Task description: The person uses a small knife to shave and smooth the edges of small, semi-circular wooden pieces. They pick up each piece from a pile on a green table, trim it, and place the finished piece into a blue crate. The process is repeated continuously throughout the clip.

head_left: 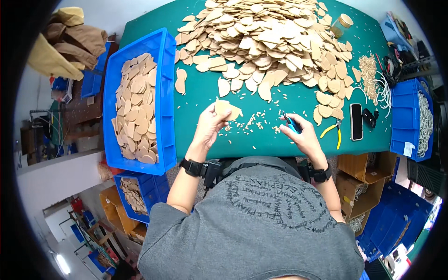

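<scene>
My left hand [208,127] pinches a flat tan wooden-looking piece [227,108] between thumb and fingers, a little above the near part of the green table. The piece has a curved edge and small projections at its rim. To the right, my right hand [304,135] is wrapped round small blue-and-black cutting pliers [292,124], their dark tip pointing away from me. The pliers and the piece are apart. Small tan offcuts [252,123] lie scattered on the table between my hands. Beyond them rises a large heap of similar flat pieces [266,42].
At the left stands a blue crate [166,100] filled with tan pieces. Yellow-handled pliers [339,137], a phone [356,122] and a pile of offcuts [369,77] lie to the right. A jar [343,23] stands behind; another blue bin [405,119] sits at the right edge.
</scene>
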The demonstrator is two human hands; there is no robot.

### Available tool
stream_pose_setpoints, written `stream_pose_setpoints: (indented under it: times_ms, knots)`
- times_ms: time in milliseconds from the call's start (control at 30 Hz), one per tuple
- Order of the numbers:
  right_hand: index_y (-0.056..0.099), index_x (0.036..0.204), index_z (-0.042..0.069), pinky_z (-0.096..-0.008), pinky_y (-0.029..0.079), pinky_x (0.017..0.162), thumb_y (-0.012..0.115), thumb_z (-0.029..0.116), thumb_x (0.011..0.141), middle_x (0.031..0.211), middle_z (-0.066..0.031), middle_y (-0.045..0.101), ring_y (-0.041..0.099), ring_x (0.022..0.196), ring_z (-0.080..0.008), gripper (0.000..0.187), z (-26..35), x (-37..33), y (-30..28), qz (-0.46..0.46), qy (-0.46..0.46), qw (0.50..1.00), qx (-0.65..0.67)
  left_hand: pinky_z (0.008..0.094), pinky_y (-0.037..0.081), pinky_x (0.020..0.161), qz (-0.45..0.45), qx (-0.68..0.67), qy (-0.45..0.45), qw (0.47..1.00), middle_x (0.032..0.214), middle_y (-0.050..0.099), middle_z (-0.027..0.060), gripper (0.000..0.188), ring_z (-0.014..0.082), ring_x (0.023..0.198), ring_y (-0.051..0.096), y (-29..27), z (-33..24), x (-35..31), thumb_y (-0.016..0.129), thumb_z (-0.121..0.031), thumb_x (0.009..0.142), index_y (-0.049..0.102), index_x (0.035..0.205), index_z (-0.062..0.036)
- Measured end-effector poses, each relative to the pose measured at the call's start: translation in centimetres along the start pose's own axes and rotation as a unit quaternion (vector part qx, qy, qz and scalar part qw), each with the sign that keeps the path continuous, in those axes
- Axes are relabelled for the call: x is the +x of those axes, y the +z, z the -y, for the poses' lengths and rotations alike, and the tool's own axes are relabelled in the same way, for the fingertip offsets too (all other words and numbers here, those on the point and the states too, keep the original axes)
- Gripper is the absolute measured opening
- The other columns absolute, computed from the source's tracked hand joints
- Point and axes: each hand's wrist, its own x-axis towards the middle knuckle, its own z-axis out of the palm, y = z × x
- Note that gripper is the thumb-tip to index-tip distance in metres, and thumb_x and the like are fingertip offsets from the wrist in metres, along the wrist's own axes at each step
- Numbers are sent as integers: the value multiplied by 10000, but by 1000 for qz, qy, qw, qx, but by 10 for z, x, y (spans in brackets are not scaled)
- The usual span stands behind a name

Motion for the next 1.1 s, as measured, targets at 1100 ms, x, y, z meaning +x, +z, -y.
stream_pose_setpoints:
  times_ms: [1100]
  knots:
    - [656,1004,-4,-234,443,598,696,289,825,768,-40,626,531,664,-74,346,77,29,102,82,-51,994,43,263,565,711,-1,-34,139,990,1013,671,118,340,148,865,655,-8,-41,-42,710,-166,842,635,1097,46]
